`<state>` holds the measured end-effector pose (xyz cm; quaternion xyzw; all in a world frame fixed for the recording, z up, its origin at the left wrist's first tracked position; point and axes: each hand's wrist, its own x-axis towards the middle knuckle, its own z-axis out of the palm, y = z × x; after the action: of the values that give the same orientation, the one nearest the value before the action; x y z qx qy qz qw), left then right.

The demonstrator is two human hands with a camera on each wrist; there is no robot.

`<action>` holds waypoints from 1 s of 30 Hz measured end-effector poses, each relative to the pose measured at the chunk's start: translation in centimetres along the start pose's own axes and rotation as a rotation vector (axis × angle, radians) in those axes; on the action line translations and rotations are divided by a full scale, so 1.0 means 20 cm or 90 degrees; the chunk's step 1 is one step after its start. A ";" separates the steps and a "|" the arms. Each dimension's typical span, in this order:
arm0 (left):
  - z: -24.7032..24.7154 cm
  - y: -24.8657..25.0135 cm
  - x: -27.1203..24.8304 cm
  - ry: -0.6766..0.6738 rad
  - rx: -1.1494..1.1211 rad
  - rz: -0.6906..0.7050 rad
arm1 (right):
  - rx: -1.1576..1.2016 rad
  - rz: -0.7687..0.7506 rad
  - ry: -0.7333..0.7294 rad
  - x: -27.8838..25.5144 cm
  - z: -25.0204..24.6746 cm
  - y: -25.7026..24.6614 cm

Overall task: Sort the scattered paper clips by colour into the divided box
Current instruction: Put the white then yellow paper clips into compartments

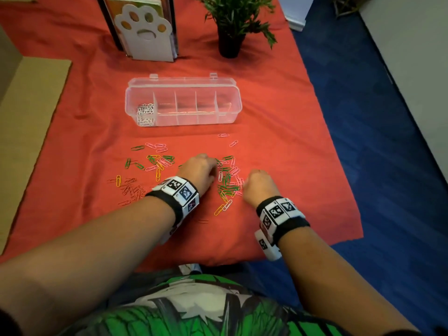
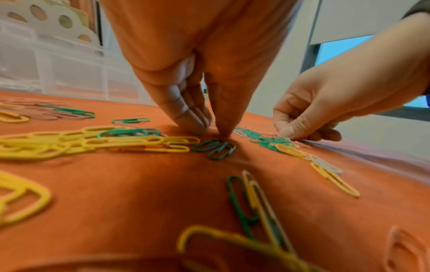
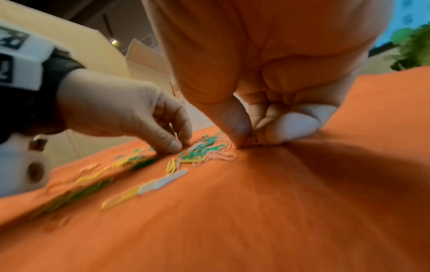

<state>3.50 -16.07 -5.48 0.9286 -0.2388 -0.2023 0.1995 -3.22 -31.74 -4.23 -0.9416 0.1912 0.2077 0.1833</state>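
Green, pink, yellow and red paper clips (image 1: 228, 180) lie scattered on the red cloth. Behind them the clear divided box (image 1: 218, 117) stands open, with white clips (image 1: 145, 113) in its leftmost compartment and nothing visible in the others. My left hand (image 2: 214, 131) points down at the cloth, thumb and fingertips close together beside two green clips (image 2: 215, 148); I see no clip between them. My right hand (image 3: 248, 143) pinches thumb against curled fingers in a heap of pink clips (image 3: 223, 156). Both hands work in the same pile, a few centimetres apart.
A paw-shaped white file holder (image 1: 145, 32) and a potted plant (image 1: 232, 25) stand at the back of the cloth. Flat cardboard (image 1: 29, 112) lies to the left. The cloth's right edge (image 1: 339, 166) drops to blue floor.
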 end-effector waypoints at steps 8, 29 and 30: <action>0.02 -0.02 -0.02 -0.052 0.042 0.073 | 0.297 -0.062 -0.070 0.00 -0.04 0.05; -0.01 -0.05 -0.11 -0.014 0.019 0.034 | 0.088 -0.203 -0.047 -0.07 0.07 -0.04; -0.03 -0.06 -0.11 0.023 -0.051 0.000 | 0.145 -0.173 -0.064 -0.05 0.04 -0.04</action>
<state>2.43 -13.82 -4.95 0.9234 -0.2268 -0.1945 0.2410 -3.87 -30.41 -4.19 -0.9202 0.0752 0.2050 0.3249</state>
